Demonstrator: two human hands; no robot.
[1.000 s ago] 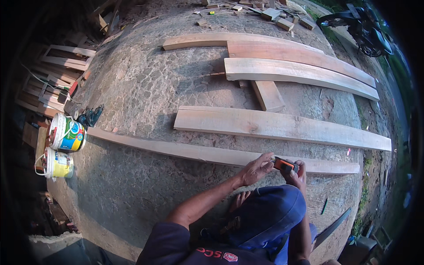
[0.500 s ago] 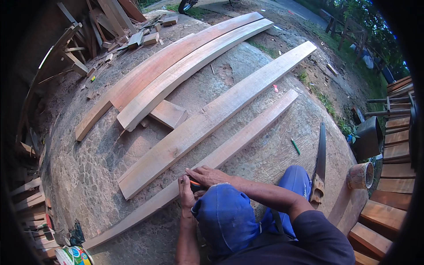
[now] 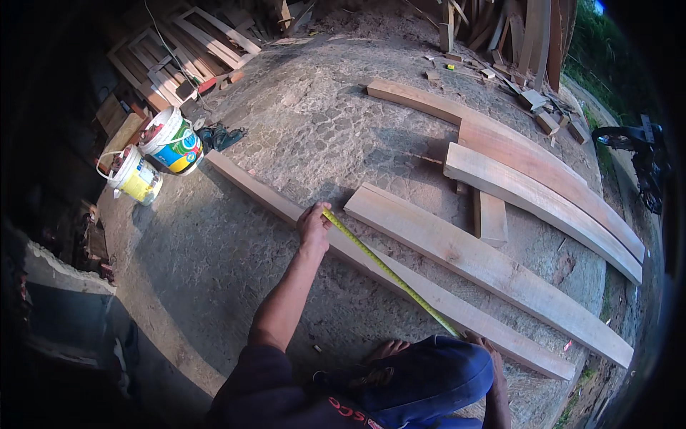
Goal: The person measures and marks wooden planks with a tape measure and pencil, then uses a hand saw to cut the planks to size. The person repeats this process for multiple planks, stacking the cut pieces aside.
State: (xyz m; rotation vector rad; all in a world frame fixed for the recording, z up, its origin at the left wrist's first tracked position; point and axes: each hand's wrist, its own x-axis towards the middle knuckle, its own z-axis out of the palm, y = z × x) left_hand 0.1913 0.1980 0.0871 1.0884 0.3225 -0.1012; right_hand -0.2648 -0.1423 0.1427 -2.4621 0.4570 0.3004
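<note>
My left hand [image 3: 313, 225] pinches the end of a yellow tape measure blade [image 3: 389, 272] at the narrow plank [image 3: 254, 184] lying nearest me. The blade stretches diagonally down to the right toward my right hand [image 3: 482, 347], which is low by my bent blue-trousered knee and partly hidden behind it; it grips the tape's far end, though the case is hard to make out. A wider plank [image 3: 443, 250] lies parallel just beyond the narrow one. My bare foot shows below the plank.
Further right lie a pale beam [image 3: 536, 200] and a reddish board [image 3: 529, 157] on a cross block [image 3: 489, 222]. Two paint buckets [image 3: 168, 146] stand at left near leaning frames [image 3: 207, 43]. Wood offcuts [image 3: 532, 100] lie at the back; a motorcycle [image 3: 636, 143] is at right.
My hands, earlier together on the orange-and-black tape case, are now apart with the yellow blade drawn out, left hand up-left, right by the knee. My view has swung right, then back left.
</note>
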